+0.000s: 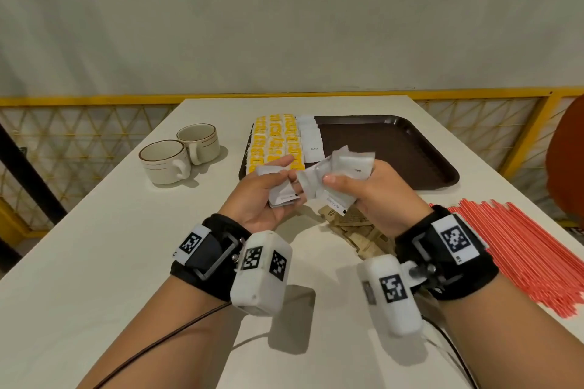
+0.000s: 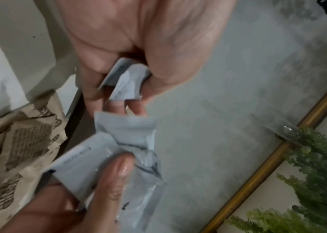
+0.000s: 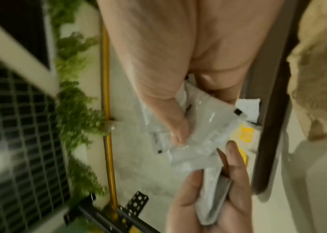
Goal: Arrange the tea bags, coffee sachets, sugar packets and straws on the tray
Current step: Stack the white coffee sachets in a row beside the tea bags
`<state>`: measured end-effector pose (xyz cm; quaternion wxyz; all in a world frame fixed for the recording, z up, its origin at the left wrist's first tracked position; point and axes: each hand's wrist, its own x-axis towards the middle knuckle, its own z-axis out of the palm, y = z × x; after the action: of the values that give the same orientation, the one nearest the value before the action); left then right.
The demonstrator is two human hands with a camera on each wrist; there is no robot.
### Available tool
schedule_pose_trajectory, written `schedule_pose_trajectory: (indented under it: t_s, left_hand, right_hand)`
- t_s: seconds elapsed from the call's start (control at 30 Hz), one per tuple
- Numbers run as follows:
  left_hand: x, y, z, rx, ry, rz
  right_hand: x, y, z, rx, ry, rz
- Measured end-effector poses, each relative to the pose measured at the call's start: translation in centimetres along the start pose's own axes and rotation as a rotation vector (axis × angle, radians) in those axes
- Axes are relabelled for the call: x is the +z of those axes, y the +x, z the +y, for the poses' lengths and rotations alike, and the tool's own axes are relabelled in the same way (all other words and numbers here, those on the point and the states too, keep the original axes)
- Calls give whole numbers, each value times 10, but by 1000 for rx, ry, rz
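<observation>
**Both hands full of white sachets, in front of the tray**

I take the tray (image 1: 410, 148) as my landmark: dark brown, lying on the white table (image 1: 94, 262) with its long side running left to right. Most of its surface is bare.

To the right of the tray and nearer to me I see the red straws (image 1: 518, 249), a wide flat bundle, their long axes running diagonally from far-left to near-right.

On the tray's left end the yellow tea bags (image 1: 275, 142) sit in close rows that run away from me. Just right of them, also on the tray, a single column of white coffee sachets (image 1: 311, 139) overlaps along the same direction.

Left of the tray, off it, stand two cups (image 1: 177, 158), touching, handles turned toward me.

In front of the tray, under my hands, brown sugar packets (image 1: 357, 230) lie heaped with no common direction.

My right hand (image 1: 376, 196) is clenched round a crumpled bunch of white sachets (image 1: 344, 164) pointing every way, thumb pressed on top. My left hand (image 1: 256, 199) holds a small neat stack (image 1: 282, 196), fingers curled behind it and thumb on its face, its long axis pointing toward the tray. The two bunches touch between the hands.
</observation>
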<state>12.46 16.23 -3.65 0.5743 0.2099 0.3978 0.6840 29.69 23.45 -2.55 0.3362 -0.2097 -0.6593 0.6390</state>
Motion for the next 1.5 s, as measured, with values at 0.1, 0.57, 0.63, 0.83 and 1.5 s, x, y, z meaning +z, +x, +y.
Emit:
schedule_pose_trajectory:
  t_s: [0.1,0.57,0.63,0.83,1.5]
  left_hand:
    - [1,-1,-2,67,14,10]
    - [3,-2,-13,123,197,-100]
    - [3,-1,-16,149,264,-103]
    - [0,2,-6,204,247,49]
    - [13,-1,-19,99,231,-85]
  right_hand:
    - [-2,4,3,153,285,48]
    - [5,6,7,131,443,230]
    - [5,6,7,142,454,210]
    - [4,4,4,197,333,172]
    - [18,-1,15,156,230,-183]
